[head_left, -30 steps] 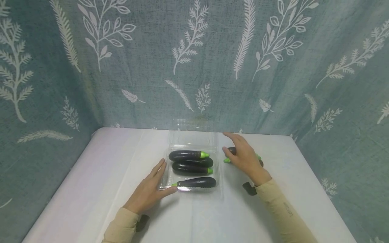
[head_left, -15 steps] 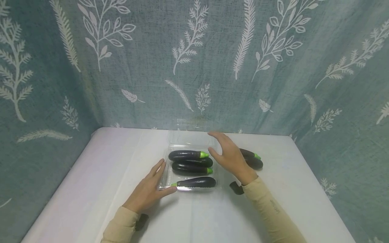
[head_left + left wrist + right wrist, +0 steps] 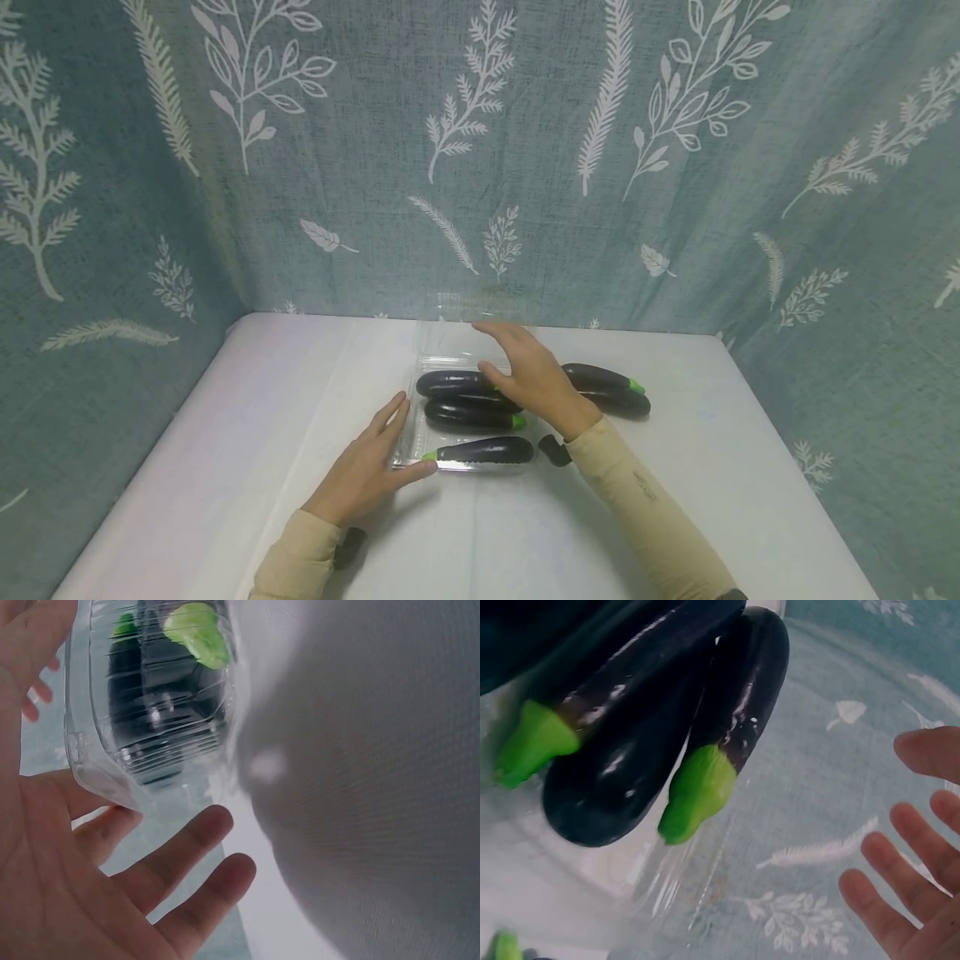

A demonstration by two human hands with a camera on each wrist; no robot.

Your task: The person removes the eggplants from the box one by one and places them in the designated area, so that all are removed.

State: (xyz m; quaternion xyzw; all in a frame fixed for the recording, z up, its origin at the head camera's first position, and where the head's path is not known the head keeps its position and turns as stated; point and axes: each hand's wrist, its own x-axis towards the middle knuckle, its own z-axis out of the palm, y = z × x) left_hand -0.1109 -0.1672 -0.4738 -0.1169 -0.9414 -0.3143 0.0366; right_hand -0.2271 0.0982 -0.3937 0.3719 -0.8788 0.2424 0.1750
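Observation:
A clear plastic clamshell box (image 3: pixel 405 440) lies with its lid raised at the back. Inside, three eggplants (image 3: pixel 457 382) lie bunched toward the rear, and a single front eggplant (image 3: pixel 491 450) runs along the near wall. My left hand (image 3: pixel 363 471) rests at the box's front left corner, thumb along the front and fingers spread along the side. The left wrist view shows the left hand's (image 3: pixel 90 862) fingers fairly straight. Over the bunch's right end hovers my right hand (image 3: pixel 536 375), hiding some stem ends. The right wrist view shows the right hand's (image 3: pixel 922 892) fingers extended, holding nothing.
Two more eggplants lie on the white table (image 3: pixel 300 400) to the right of the box; one loose eggplant (image 3: pixel 622 404) is in front of the other. The transparent lid (image 3: pixel 450 340) stands near the patterned curtain (image 3: pixel 375 167), which encloses the back and sides.
My right hand has moved left from above the loose eggplants to above the box, uncovering those two. The left hand and the eggplants have not moved.

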